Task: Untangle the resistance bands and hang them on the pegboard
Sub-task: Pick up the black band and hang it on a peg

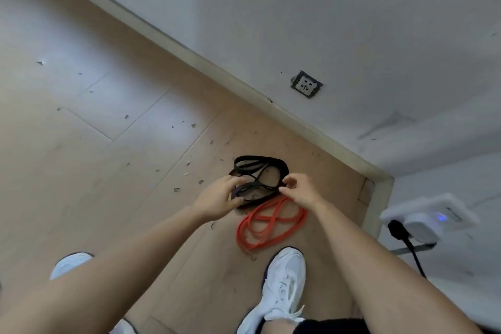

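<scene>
Two hands worked the black bands (257, 179) on the floor (108, 144), just beyond the orange band (267, 225). The left hand (217, 198) pinched one end, the right hand (301, 188) the opposite loop, probably to pull the tangle apart. No pegboard showed.

I'm looking into the corner of a bare room in what seems a home: pale wood-look plank floor (89, 122) littered with small dark flecks, a cream skirting board (173, 43), scuffed white walls (339, 8), a wall socket (306, 84) low down, and a white plugged-in device (428, 218) glowing blue.
</scene>
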`<action>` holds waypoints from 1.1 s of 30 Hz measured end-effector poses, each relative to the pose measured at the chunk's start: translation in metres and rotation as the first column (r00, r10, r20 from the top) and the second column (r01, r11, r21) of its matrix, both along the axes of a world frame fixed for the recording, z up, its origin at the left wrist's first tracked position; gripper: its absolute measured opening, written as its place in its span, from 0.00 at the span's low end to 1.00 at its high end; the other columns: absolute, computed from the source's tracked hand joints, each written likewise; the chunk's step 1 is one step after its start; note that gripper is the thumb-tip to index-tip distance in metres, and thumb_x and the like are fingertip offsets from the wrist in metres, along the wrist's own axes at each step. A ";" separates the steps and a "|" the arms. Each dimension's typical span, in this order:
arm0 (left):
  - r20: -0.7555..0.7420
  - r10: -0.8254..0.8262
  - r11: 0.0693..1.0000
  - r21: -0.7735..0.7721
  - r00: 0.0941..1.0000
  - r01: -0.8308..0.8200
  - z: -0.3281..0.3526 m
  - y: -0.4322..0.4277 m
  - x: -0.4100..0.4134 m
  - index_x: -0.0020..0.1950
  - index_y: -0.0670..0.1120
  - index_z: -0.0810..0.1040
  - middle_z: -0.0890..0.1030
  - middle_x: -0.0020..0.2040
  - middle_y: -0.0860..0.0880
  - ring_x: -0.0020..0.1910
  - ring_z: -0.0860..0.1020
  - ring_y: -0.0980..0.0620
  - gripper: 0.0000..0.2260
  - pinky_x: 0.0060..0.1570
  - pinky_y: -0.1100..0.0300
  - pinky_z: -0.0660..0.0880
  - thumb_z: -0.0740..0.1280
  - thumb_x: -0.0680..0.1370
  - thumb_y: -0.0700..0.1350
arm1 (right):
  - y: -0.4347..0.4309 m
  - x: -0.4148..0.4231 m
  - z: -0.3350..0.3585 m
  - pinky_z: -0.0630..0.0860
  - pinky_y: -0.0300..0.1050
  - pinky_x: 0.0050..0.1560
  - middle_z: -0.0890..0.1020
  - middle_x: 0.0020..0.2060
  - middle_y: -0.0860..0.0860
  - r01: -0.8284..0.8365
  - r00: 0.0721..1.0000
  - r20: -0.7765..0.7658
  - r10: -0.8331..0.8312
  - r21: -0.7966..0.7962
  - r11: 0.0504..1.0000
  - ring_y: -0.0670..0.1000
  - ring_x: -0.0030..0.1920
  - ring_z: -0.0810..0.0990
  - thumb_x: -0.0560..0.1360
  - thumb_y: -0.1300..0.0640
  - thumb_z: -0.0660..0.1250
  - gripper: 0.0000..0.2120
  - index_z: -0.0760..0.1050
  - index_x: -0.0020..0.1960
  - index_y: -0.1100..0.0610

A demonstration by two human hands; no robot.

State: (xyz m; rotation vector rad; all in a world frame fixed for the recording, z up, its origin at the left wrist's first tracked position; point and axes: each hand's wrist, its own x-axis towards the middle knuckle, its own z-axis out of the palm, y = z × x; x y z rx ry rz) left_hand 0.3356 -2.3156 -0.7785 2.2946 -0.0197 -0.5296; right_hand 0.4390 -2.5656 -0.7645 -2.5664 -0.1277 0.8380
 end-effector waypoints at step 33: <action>0.302 0.221 0.975 -0.094 0.927 -0.202 0.016 0.048 0.047 0.66 0.47 0.76 0.78 0.60 0.49 0.60 0.76 0.50 0.24 0.58 0.58 0.73 0.75 0.73 0.52 | 0.085 0.057 0.034 0.78 0.36 0.43 0.84 0.45 0.57 -0.100 0.991 -0.044 0.126 0.381 0.919 0.50 0.43 0.83 0.70 0.68 0.76 0.17 0.74 0.54 0.62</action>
